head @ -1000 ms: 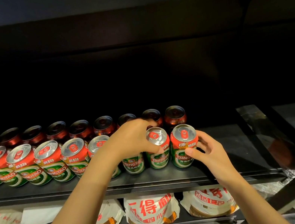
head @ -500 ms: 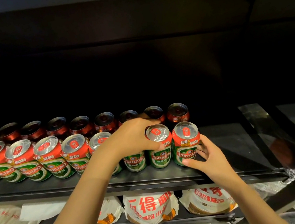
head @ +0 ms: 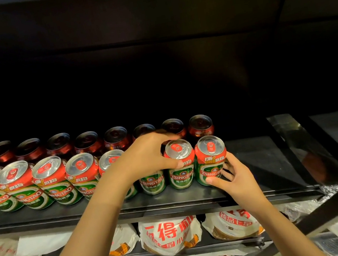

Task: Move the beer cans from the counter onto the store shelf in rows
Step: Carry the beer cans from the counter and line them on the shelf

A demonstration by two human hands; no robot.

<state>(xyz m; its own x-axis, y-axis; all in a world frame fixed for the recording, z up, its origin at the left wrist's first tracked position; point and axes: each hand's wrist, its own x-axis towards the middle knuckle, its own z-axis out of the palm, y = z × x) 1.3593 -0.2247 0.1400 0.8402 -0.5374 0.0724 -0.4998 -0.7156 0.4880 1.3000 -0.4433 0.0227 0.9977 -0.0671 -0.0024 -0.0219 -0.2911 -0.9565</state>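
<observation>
L hand (head: 146, 156) grip on 2nd-last can (head: 181, 164), R hand (head: 233, 175) on end can (head: 211, 161).

A: What stands on the shelf (head: 176, 201)?

B: Two rows of cans. The front row (head: 22, 187) shows red tops and green bands; the back row (head: 89, 142) sits in shadow just behind it.

A: And the hands?

B: The left hand (head: 148, 156) curls over the second can (head: 180, 164) from the right end, thumb on its front. The right hand (head: 233, 177) holds the end can (head: 211, 161) low on its side, thumb at its base.

A: Do those two cans touch?

B: They stand upright, side by side, just touching.

A: Below?

B: White bags (head: 171, 233) with red print lie on a lower shelf (head: 141, 255).
</observation>
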